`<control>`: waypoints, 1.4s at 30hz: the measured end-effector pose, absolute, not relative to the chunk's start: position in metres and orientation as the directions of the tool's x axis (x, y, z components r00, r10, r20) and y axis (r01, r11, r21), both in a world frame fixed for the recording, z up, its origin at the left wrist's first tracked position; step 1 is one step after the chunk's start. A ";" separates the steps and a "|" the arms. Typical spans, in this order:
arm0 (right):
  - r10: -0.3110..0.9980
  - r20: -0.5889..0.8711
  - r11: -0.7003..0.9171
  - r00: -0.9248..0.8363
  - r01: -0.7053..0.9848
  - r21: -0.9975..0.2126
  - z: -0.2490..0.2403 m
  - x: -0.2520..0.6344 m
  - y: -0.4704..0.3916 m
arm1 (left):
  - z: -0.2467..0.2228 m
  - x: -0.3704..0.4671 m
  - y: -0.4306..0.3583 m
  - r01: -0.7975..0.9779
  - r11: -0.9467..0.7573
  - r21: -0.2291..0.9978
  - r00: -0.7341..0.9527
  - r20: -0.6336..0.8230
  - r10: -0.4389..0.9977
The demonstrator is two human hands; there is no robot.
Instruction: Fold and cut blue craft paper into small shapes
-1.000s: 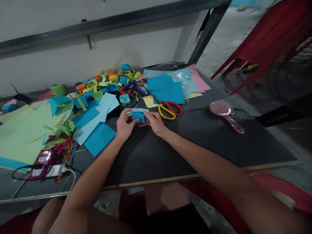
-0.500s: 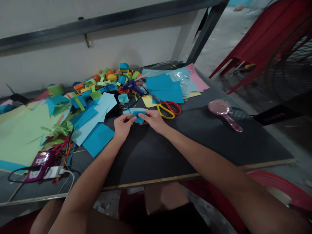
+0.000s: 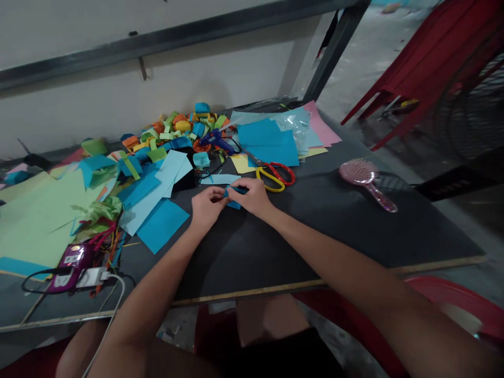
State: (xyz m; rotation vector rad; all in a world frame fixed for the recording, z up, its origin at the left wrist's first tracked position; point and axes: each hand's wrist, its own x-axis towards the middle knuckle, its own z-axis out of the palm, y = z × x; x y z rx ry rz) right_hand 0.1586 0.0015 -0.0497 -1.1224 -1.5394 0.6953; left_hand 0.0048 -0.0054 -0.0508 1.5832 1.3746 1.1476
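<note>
A small piece of blue paper (image 3: pixel 233 205) is held between both hands over the dark table, partly hidden by the fingers. My left hand (image 3: pixel 208 210) pinches its left side with curled fingers. On the right side, my right hand (image 3: pixel 254 198) grips it between thumb and fingers, and the paper looks bent there. Just behind the hands lies a pale blue strip (image 3: pixel 219 179). Scissors (image 3: pixel 275 176) with one red and one yellow handle rest right of my right hand. Square blue paper (image 3: pixel 162 224) lies left of my left hand.
Behind are a blue glue gun (image 3: pixel 216 140), a heap of small folded paper pieces (image 3: pixel 173 128) and stacked blue sheets (image 3: pixel 270 142). A pink hairbrush (image 3: pixel 366 178) lies at right. A purple device (image 3: pixel 71 266) with a white cable sits front left. Red chairs (image 3: pixel 425 68) stand beyond the table.
Both hands have shifted slightly right and nearer to me with the blue paper. The paper, which faced me flat, now looks bent and turned between the fingers.
</note>
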 end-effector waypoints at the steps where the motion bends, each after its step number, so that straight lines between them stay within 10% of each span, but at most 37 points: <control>1: 0.909 0.416 0.402 -0.022 0.307 -0.863 -0.049 0.159 0.002 | -0.050 0.005 -0.006 0.358 -0.158 0.920 0.023 0.160 0.987; 14: 0.979 0.203 0.203 -0.030 -0.028 -0.979 -0.057 0.163 0.015 | -0.057 -0.002 0.003 0.287 -0.224 0.931 0.124 0.196 0.973; 33: 0.917 0.400 0.388 -0.001 0.248 -0.888 -0.053 0.159 0.001 | -0.051 -0.010 0.005 0.388 -0.294 0.874 0.165 0.248 0.955; 42: 0.970 0.137 0.158 -0.201 0.095 -0.983 -0.063 0.158 0.011 | -0.054 -0.014 0.012 0.428 -0.225 0.875 -0.050 0.271 0.961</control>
